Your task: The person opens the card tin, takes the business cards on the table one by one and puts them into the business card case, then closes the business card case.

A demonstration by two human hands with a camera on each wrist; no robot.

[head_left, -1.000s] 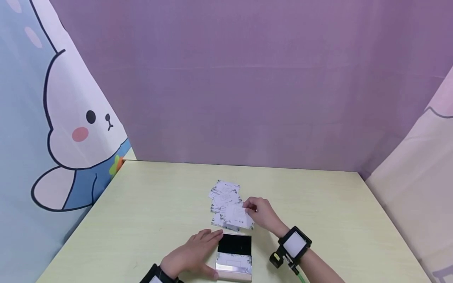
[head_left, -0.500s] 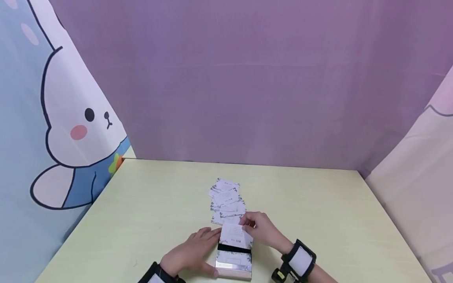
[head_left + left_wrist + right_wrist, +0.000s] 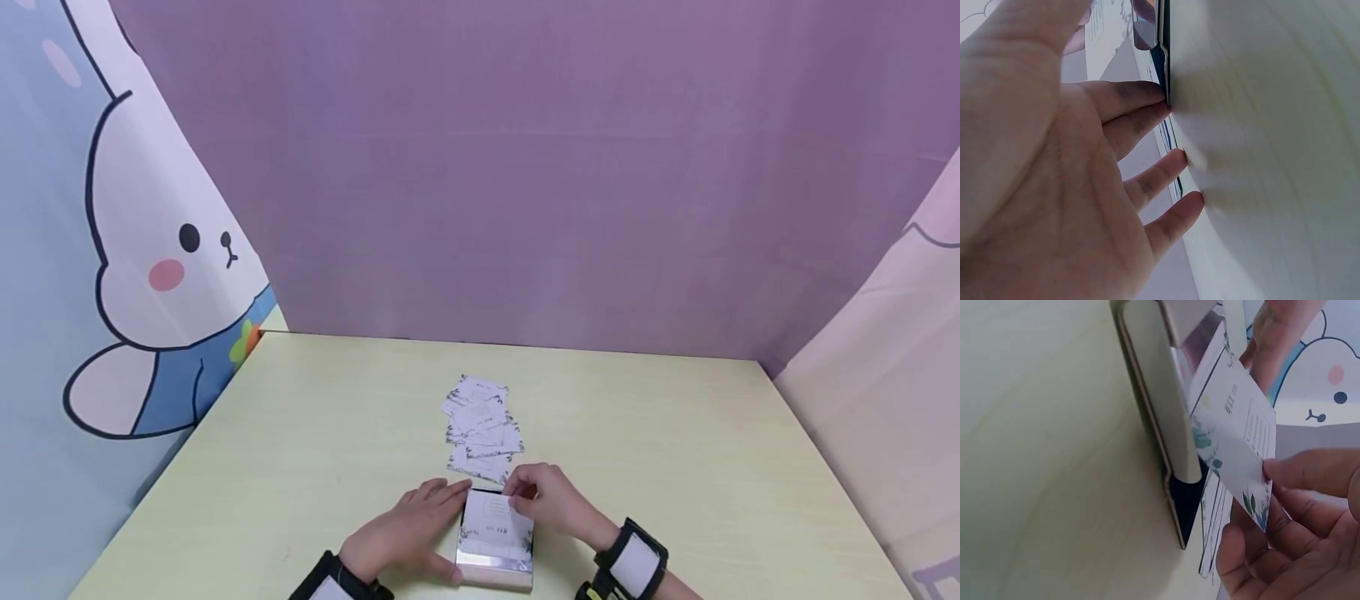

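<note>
Printed card (image 3: pixel 498 523) sits half inside the open metal card case (image 3: pixel 495 560), pinched at its far corner by the right hand (image 3: pixel 546 498), thumb and fingertips closed on it. Just left of that pinch, the left hand (image 3: pixel 408 533) lies flat with straight fingers against the case's side. Beyond the pinch, a loose fan of cards (image 3: pixel 480 427) rests on the pale table (image 3: pixel 315 450).

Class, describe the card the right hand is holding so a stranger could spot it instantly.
Start at the pale green table and find the metal card case at its near edge. The card lies over that case, pinched by the right hand, unlike the loose cards spread beyond.
</note>
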